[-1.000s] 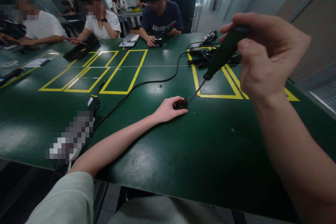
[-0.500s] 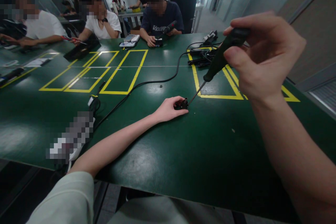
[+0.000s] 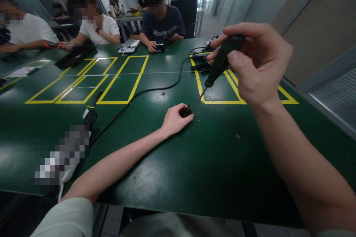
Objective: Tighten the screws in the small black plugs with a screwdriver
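My left hand [image 3: 175,119] rests on the green table, its thumb and fingers closed round a small black part [image 3: 185,111] with a short round post on top. What kind of part it is, I cannot make out. Above and to the right, my right hand [image 3: 257,59] grips a screwdriver [image 3: 218,64] by its dark green handle. The thin metal shaft slants down to the left, and its tip meets the right side of the black part, close to my left thumb. My left fingers hide some of the part.
A black cable [image 3: 150,89] crosses the table [image 3: 155,177] to a bundle of black items [image 3: 200,67] behind my right hand. Yellow tape [image 3: 139,77] marks rectangles. A blurred-out object [image 3: 63,155] lies left of my forearm. Several people sit across the table; one person [image 3: 164,22] handles a black device.
The view has shifted, so the table and both hands appear slightly further left. My right hand has turned a little on the screwdriver's handle; its tip stays at the black part.
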Motion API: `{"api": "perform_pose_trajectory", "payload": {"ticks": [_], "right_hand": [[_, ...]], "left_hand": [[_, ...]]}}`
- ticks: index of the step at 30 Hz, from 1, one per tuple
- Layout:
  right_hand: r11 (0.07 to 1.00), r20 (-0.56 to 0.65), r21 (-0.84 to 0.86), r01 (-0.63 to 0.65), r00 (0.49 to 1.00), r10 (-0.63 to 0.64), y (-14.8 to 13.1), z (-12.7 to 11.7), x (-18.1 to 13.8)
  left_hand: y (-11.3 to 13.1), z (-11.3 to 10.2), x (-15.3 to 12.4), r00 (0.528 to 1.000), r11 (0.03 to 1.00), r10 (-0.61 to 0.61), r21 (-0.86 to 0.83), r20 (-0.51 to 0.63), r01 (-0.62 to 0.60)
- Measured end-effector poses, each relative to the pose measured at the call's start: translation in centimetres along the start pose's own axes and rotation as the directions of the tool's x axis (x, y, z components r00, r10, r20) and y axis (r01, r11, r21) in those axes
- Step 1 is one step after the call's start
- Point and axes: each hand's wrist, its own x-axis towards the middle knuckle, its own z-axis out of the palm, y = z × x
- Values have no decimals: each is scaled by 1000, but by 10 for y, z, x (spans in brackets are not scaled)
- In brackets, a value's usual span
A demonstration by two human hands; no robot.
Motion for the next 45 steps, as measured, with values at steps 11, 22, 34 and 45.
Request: {"api": "perform_pose_trajectory", "payload": {"ticks": [11,22,34,45], "right_hand": [[980,-128,-91,178,974,-189,4,-14,9],[992,-140,-27,126,982,-129,0,-4,3],[998,-86,-16,56,995,-58,-5,4,-4],[992,-13,-108,59,998,-61,-7,1,-6]], "left_hand": [[-12,-1,1,1000,999,-6,-49,3,6],[-29,-40,12,949,986,132,-134,288,-96],[-15,-27,2,963,982,190,-26,190,-189],[-16,-28,4,950,979,200,-23,239,-200]]}}
